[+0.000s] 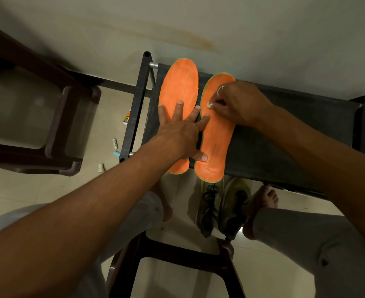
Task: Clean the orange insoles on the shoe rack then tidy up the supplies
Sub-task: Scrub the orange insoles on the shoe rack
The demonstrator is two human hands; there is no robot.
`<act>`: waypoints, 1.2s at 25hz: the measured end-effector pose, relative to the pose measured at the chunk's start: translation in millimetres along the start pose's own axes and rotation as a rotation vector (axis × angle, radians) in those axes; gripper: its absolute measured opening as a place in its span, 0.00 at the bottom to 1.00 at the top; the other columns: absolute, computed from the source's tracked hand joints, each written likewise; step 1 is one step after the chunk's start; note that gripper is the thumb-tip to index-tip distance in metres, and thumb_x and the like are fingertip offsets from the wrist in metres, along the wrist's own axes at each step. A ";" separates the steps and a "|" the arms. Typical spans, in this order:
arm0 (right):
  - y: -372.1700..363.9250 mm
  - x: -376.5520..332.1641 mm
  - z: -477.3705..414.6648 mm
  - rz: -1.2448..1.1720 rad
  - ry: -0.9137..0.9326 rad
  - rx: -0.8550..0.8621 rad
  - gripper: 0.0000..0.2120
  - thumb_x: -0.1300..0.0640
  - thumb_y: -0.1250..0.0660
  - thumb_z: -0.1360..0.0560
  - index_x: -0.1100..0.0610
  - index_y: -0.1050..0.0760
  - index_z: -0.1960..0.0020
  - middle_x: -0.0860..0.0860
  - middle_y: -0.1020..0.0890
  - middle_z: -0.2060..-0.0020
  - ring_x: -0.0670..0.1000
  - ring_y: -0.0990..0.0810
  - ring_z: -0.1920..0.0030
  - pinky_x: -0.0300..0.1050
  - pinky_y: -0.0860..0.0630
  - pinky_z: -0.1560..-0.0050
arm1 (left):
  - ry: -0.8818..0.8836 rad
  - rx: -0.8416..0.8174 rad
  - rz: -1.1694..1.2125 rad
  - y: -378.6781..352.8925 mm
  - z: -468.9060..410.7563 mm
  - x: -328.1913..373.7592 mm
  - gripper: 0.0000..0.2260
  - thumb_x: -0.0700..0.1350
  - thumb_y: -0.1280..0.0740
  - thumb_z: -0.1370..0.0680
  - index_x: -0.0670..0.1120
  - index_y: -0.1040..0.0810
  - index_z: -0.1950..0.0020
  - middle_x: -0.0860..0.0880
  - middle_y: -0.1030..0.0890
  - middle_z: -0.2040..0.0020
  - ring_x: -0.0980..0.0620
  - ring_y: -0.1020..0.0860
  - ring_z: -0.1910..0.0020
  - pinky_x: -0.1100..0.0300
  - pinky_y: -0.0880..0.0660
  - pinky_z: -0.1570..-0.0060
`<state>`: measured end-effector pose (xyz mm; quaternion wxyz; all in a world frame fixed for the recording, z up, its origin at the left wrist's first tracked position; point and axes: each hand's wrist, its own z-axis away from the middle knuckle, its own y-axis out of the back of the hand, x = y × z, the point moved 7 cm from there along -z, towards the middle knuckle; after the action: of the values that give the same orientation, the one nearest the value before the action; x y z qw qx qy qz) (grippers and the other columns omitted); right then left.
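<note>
The person's arms are bare from the elbows down to both hands, the left hand (181, 130) and the right hand (239, 104), with no sleeve showing on either forearm. A thin pale ring (220, 90) circles one finger of the right hand. The legs are in loose light-grey trousers (306, 244), plain cloth with soft creases, whose hems end just above the ankles. Below them the feet (263, 202) are bare on the tiled floor.

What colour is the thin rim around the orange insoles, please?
Pale green; clearest at the heel of the right insole, head view.
</note>
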<state>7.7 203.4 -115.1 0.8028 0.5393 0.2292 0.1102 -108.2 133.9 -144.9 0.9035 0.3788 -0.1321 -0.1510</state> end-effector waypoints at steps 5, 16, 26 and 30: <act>16.4 15.8 2.6 0.033 -0.051 0.144 0.15 0.47 0.37 0.20 0.55 0.17 0.44 0.54 0.17 0.48 0.55 0.19 0.52 0.50 0.23 0.52 | 0.000 0.006 -0.009 0.3 0.1 -0.2 0.50 0.72 0.34 0.30 0.59 0.62 0.20 0.52 0.63 0.19 0.36 0.66 0.22 0.24 0.61 0.32; 2.5 12.9 15.9 -0.196 -0.018 -0.059 0.13 0.47 0.33 0.22 0.54 0.16 0.47 0.50 0.15 0.52 0.49 0.18 0.55 0.48 0.22 0.52 | 0.002 0.015 -0.008 0.5 -0.5 -0.5 0.50 0.72 0.33 0.30 0.59 0.61 0.19 0.52 0.62 0.19 0.36 0.65 0.22 0.24 0.61 0.32; -13.0 -3.5 23.9 -0.155 0.047 -0.184 0.12 0.48 0.32 0.22 0.55 0.16 0.46 0.50 0.16 0.53 0.48 0.20 0.58 0.46 0.23 0.56 | 0.005 0.010 -0.009 0.8 1.0 0.3 0.50 0.71 0.33 0.30 0.59 0.61 0.19 0.52 0.62 0.19 0.37 0.65 0.22 0.24 0.61 0.32; 13.7 23.4 18.8 0.027 -0.144 0.282 0.14 0.48 0.37 0.21 0.56 0.17 0.50 0.55 0.16 0.54 0.55 0.20 0.57 0.50 0.22 0.55 | 0.005 0.012 -0.002 0.4 0.5 0.2 0.51 0.71 0.33 0.30 0.59 0.61 0.19 0.52 0.62 0.19 0.36 0.65 0.22 0.25 0.61 0.33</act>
<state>38.2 203.4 -102.5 0.7319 0.6562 0.1768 0.0488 -108.2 133.7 -144.3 0.9014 0.3847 -0.1301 -0.1503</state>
